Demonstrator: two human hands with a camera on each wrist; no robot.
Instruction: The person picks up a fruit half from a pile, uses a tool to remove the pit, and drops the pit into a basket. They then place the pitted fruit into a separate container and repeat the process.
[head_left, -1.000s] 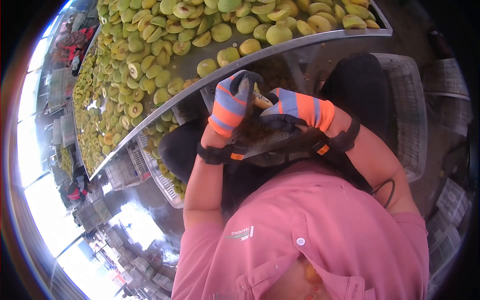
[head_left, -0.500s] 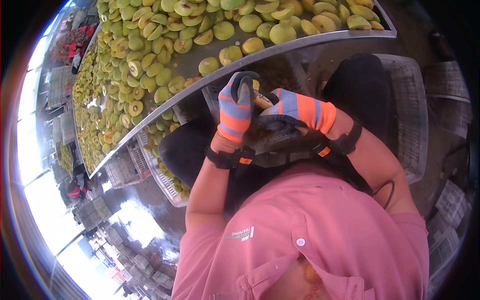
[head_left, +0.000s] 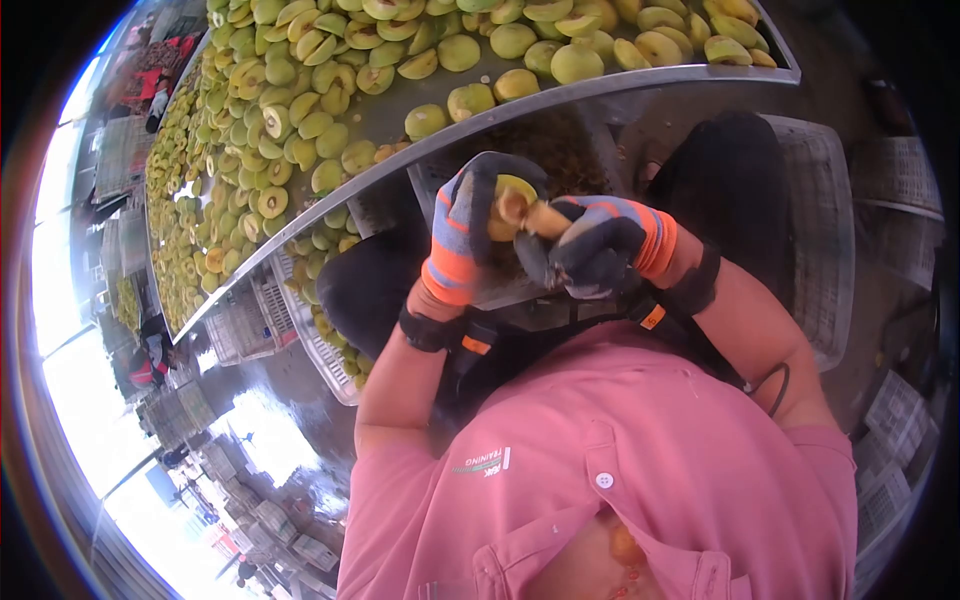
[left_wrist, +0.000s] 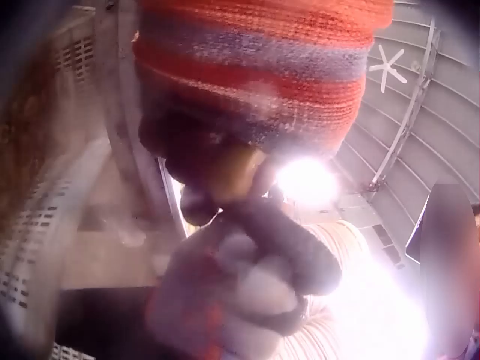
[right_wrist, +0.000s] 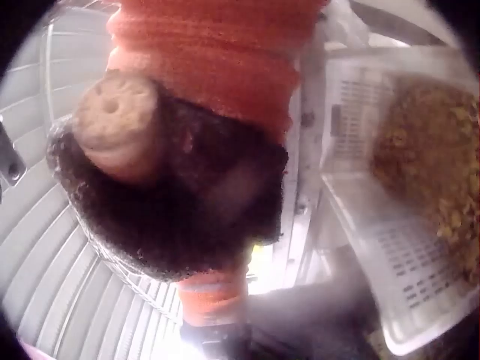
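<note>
In the head view my gloved left hand [head_left: 462, 225] grips a yellow-green fruit half [head_left: 515, 187], its cut face with a brown hollow turned toward the other hand. My gloved right hand [head_left: 605, 248] has its fingers curled round a wooden-handled tool [head_left: 546, 220], which meets the fruit's cut face. The round butt of the tool's handle [right_wrist: 116, 112] sticks out of the fist in the right wrist view. In the left wrist view a yellow bit of the fruit [left_wrist: 238, 174] shows between dark glove fingers; the tool's working end is hidden.
A metal-edged table [head_left: 600, 85] heaped with halved green fruit [head_left: 460, 52] lies just beyond the hands. Below its edge, a white crate [right_wrist: 405, 277] holds brownish scraps [right_wrist: 431, 150]. Another crate [head_left: 825, 240] stands at the right, and more crates [head_left: 245, 325] of fruit at the left.
The left hand has turned, so the fruit's cut face now shows. The right hand has rolled over, its dark curled fingers now facing up, with the tool against the fruit.
</note>
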